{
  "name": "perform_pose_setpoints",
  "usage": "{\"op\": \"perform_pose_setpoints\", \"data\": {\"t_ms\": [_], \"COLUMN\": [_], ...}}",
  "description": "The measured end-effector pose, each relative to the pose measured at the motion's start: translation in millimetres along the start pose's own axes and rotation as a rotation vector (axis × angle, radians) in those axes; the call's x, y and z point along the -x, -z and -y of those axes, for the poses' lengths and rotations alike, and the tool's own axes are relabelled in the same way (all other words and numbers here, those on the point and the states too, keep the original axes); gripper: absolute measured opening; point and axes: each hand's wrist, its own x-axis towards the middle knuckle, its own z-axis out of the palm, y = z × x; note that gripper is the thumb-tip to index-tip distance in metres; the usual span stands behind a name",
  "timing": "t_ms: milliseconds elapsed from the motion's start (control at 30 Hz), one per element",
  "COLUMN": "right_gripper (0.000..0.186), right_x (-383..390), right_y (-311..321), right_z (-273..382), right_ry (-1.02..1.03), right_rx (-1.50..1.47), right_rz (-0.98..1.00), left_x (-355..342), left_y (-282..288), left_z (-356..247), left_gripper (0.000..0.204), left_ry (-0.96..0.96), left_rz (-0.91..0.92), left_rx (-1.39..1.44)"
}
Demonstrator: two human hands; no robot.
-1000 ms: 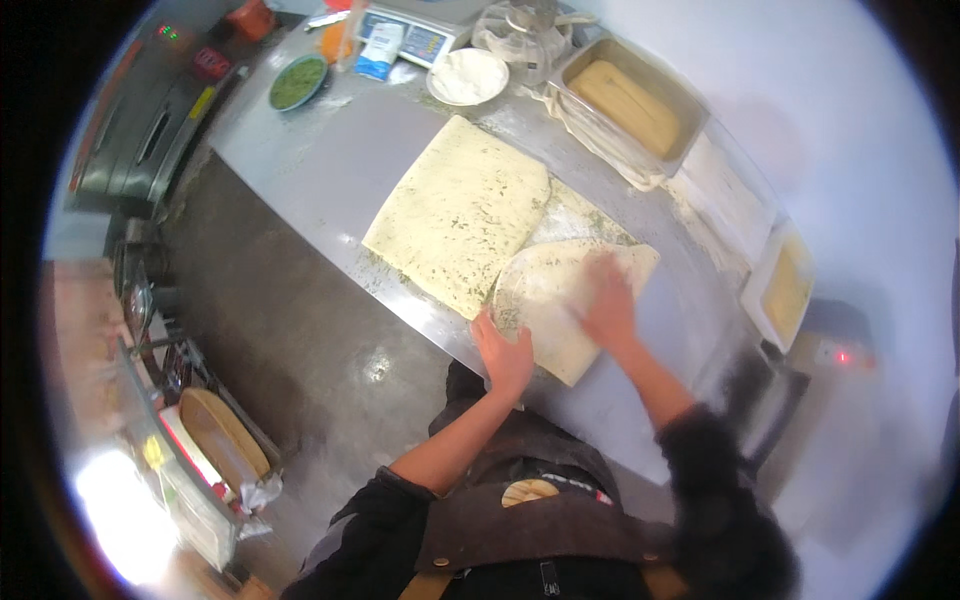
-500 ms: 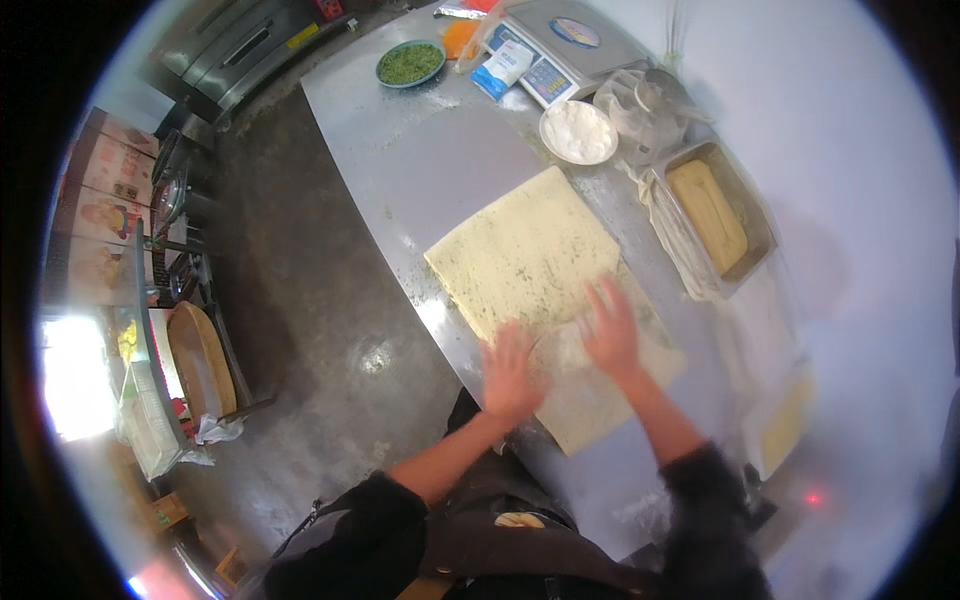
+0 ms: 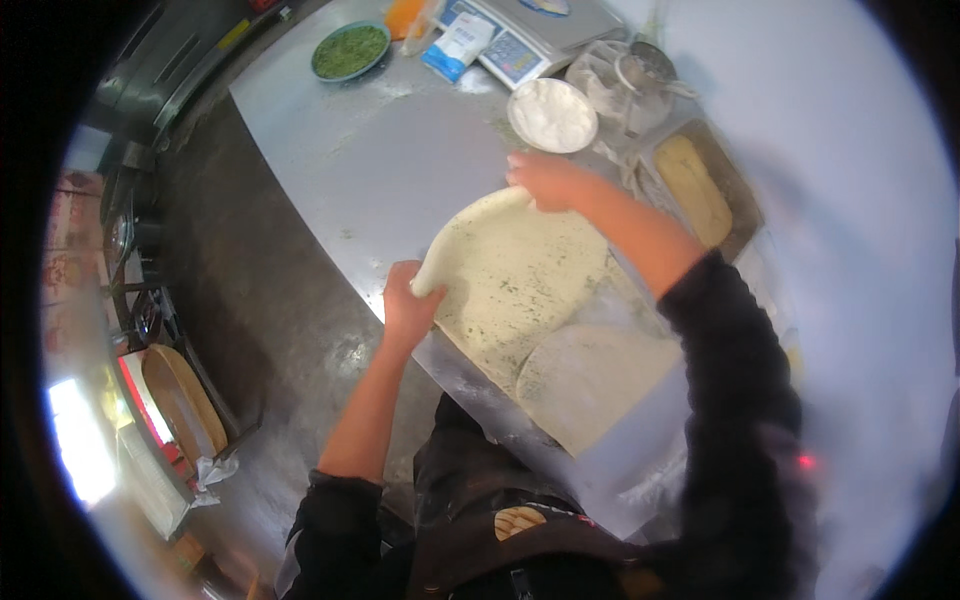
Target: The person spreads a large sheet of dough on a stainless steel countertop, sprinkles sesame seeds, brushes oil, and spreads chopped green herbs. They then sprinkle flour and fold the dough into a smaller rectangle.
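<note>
A wide sheet of pale dough (image 3: 515,285) flecked with green lies on the metal table, its far edge lifted and curling toward me. My left hand (image 3: 408,308) grips the left corner of that edge, thumb on top. The right corner is pinched in my right hand (image 3: 548,182), whose fingertips are partly hidden. A flap of the dough nearer to me is folded over, with a curved edge across the sheet.
Beyond the dough on the table (image 3: 400,150) stand a bowl of white powder (image 3: 552,115), a plate of chopped greens (image 3: 350,52), a blue-white packet (image 3: 459,47) and a scale (image 3: 560,35). At right, a metal tray (image 3: 745,195) holds a dough slab (image 3: 692,190).
Both hands have moved from the near part of the dough to its far corners and taken hold. The far edge, flat before, is now raised and bent toward me.
</note>
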Motion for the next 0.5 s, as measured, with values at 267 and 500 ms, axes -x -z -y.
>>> {"op": "perform_pose_setpoints", "data": {"t_ms": [267,500], "right_gripper": [0.044,0.038], "right_x": [287,431], "right_y": [-117,-208], "right_z": [25,70], "right_ry": [-0.029,-0.160], "right_rx": [-0.214,-0.201], "right_rz": [-0.651,-0.720], "left_x": [183,280], "left_y": [-79,-178], "left_z": [-36,-34], "left_gripper": [0.030,0.027], "left_ry": [-0.703,-0.897], "left_rz": [0.087,0.270], "left_rx": [0.116,0.038]}}
